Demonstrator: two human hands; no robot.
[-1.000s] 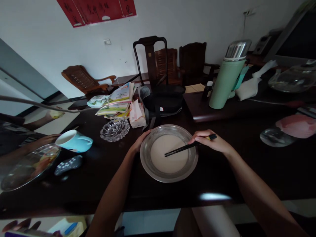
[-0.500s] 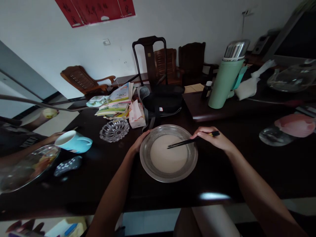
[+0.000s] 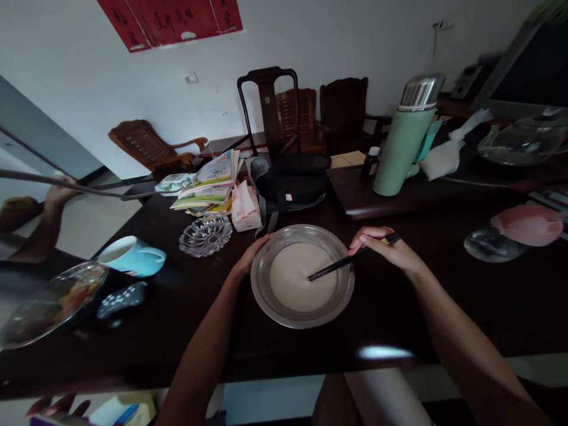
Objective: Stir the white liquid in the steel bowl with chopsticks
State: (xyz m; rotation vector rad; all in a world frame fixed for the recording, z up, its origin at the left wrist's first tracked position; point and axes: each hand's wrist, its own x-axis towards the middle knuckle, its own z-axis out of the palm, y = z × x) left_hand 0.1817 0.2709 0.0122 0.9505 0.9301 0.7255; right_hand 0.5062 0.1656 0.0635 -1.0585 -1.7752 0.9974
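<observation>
- white wall (image 3: 346, 41) at the back, with a red banner (image 3: 177, 23) hung high on it and dark wooden chairs (image 3: 268, 112) in front.
- dark counter (image 3: 186, 340) across the view, with the metal bowl (image 3: 261, 299) near its front edge, between the person's two hands.
- pale, milky liquid (image 3: 293, 290) lies inside this bowl, well below its rim.
- left hand (image 3: 251, 258) touches the bowl's left rim; its fingers are partly hidden, so i cannot tell how firmly they close.
- right hand (image 3: 377, 244) is closed around black chopsticks (image 3: 332, 267), which slant down over the bowl's right rim, their tips in the liquid.
- beyond the bowl are a black bag (image 3: 295, 184), a tissue pack (image 3: 245, 208), a stack of booklets (image 3: 213, 180) and a cut-glass dish (image 3: 205, 236).
- farther left, a light-blue mug (image 3: 119, 254) stands near a game controller (image 3: 123, 300) and a second bowl (image 3: 29, 322) with orange and yellow contents.
- another person's arm (image 3: 39, 228), blurred, shows at the left edge.
- right of the bag, a green thermos (image 3: 402, 154) stands on a raised wooden platform (image 3: 368, 204), with a glass teapot (image 3: 523, 142) farther right.
</observation>
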